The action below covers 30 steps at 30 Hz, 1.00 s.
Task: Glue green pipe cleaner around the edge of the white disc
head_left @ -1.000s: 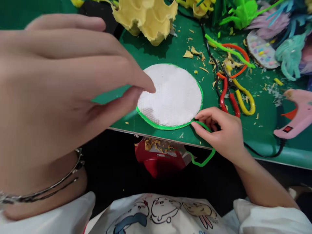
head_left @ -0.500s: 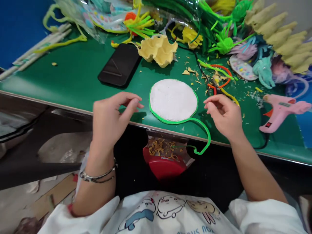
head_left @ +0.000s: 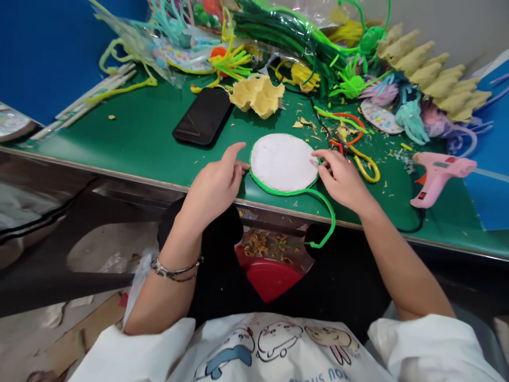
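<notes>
A flat oval disc [head_left: 284, 162] with a white face lies near the table's front edge. Green pipe cleaner [head_left: 332, 212] runs round its rim, and a loose tail curves down over the edge of the table. At the disc's left side is my left hand [head_left: 217, 185], thumb raised away from the fingers, fingertips at the green rim. My right hand [head_left: 344, 178] reaches the opposite side; its index fingertip rests on the white face and the thumb is apart, by the rim. Neither hand lifts the disc.
Behind the disc are a black phone [head_left: 203, 116] and a yellow egg-carton piece [head_left: 257, 96]. Pliers [head_left: 342, 146] lie among scraps, with a pink glue gun [head_left: 441, 178] farther right. Bundled pipe cleaners [head_left: 278, 32] line the back. Below sits a red container [head_left: 274, 276].
Both hands have moved inward to the disc's two sides, and the right fingertips now touch it. My left thumb has lifted away from its fingers. The camera view has shifted slightly.
</notes>
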Each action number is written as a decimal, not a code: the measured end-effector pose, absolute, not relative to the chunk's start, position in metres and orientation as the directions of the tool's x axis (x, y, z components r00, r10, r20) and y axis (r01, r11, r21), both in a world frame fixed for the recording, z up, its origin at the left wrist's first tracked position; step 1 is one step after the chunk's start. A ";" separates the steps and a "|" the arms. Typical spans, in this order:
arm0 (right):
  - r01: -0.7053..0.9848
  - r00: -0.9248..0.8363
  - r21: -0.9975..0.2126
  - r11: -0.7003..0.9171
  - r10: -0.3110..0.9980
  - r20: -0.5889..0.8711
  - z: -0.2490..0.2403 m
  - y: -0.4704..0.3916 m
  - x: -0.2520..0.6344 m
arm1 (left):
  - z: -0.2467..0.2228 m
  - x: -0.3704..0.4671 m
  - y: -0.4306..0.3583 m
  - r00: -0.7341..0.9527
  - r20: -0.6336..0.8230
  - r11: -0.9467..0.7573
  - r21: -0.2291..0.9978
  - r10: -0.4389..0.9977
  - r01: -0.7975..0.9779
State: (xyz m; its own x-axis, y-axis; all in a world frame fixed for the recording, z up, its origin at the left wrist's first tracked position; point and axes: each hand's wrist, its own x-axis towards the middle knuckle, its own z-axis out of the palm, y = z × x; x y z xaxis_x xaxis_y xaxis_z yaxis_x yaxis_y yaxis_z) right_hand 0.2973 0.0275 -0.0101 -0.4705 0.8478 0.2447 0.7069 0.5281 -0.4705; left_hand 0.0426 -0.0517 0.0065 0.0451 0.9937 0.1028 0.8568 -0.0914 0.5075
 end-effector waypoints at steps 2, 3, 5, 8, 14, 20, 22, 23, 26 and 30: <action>0.728 -0.461 -0.440 0.525 0.851 0.252 -0.009 0.024 0.300 | 0.008 0.044 -0.042 0.080 0.094 -0.115 0.478 0.992 0.871; 0.741 -0.457 -0.419 0.524 0.852 0.258 -0.008 0.023 0.301 | 0.009 0.045 -0.037 0.096 0.088 -0.126 0.459 0.991 0.879; 0.773 -0.450 -0.367 0.518 0.855 0.257 -0.007 0.020 0.303 | 0.011 0.046 -0.025 0.122 0.078 -0.144 0.423 0.989 0.895; 0.816 -0.441 -0.301 0.494 0.868 0.228 -0.006 0.018 0.303 | 0.014 0.046 -0.009 0.140 0.077 -0.159 0.390 0.987 0.907; 0.818 -0.432 -0.302 0.489 0.870 0.237 -0.011 0.015 0.305 | 0.012 0.037 0.004 0.176 0.094 -0.200 0.422 0.980 0.884; 0.824 -0.435 -0.266 0.501 0.859 0.271 -0.015 0.013 0.305 | 0.006 0.027 -0.011 0.208 0.189 -0.273 0.464 0.960 0.843; 0.815 -0.445 -0.268 0.514 0.851 0.278 -0.016 0.013 0.304 | 0.003 0.026 -0.017 0.189 0.168 -0.249 0.484 0.967 0.839; 0.806 -0.453 -0.280 0.521 0.848 0.275 -0.016 0.014 0.303 | 0.002 0.026 -0.019 0.189 0.165 -0.246 0.484 0.968 0.840; 0.793 -0.459 -0.320 0.518 0.854 0.245 -0.017 0.015 0.300 | -0.004 0.028 -0.019 0.234 0.192 -0.297 0.447 0.953 0.844; 0.815 -0.433 -0.321 0.483 0.875 0.217 -0.016 0.016 0.296 | -0.008 0.031 -0.014 0.302 0.205 -0.360 0.385 0.931 0.850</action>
State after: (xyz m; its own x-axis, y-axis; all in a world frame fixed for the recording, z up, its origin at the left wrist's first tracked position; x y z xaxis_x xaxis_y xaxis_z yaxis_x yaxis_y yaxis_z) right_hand 0.2962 0.0159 -0.0157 -0.4333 0.8747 0.2172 0.8146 0.4832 -0.3209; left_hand 0.0311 -0.0139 -0.0083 0.3019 0.9311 0.2049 0.8497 -0.3603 0.3850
